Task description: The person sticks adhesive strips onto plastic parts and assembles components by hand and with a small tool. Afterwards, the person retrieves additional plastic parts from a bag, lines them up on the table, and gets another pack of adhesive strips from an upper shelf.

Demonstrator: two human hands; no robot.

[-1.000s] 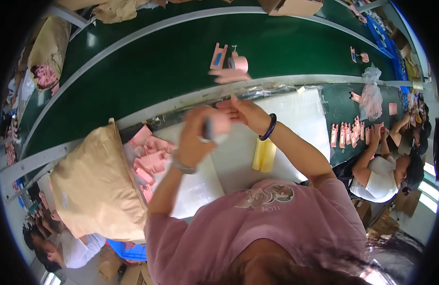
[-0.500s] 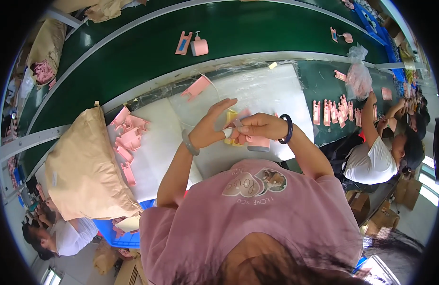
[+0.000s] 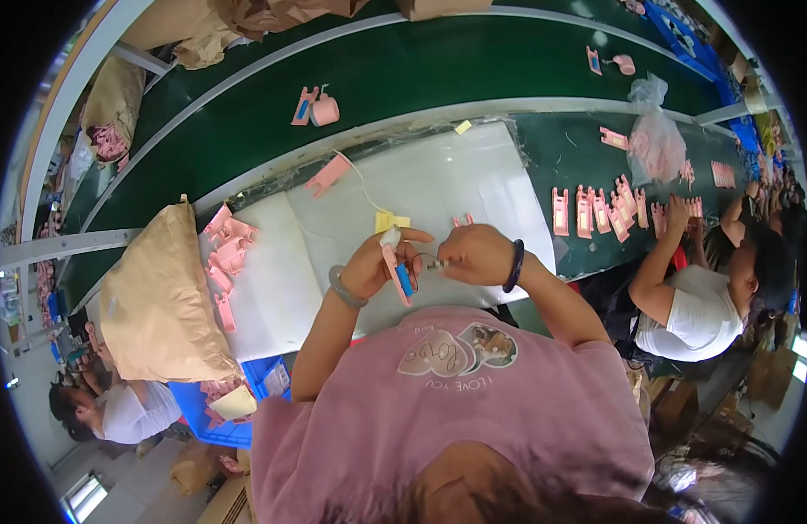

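In the middle of the frame, the left hand (image 3: 375, 265) grips a pink plastic holder (image 3: 395, 276); the right hand (image 3: 480, 254) seems to pinch a thin wire (image 3: 433, 258). Pulling too hard might yank it loose.

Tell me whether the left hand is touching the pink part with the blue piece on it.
Touching. The head view shows the left hand gripping the pink part, which lies against its fingers with no gap between.

Bright light leaves a sheen on the white sheet (image 3: 478, 175); outer edges bend
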